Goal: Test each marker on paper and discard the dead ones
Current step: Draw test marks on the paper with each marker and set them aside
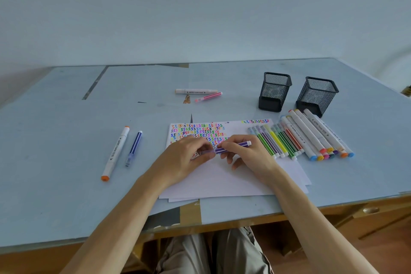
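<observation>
Now my left hand point(189, 153) pinches the clear cap and my right hand point(244, 153) grips the purple striped marker point(231, 147) over the scribbled white paper point(222, 176), mid-surface; best pull straight apart.

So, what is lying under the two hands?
Under the left hand and right hand, which hold a purple marker, lies white paper with coloured test squiggles. The marks directly beneath the hands are covered.

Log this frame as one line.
left hand: grips cap | right hand: grips purple marker | over paper | cap on
</observation>
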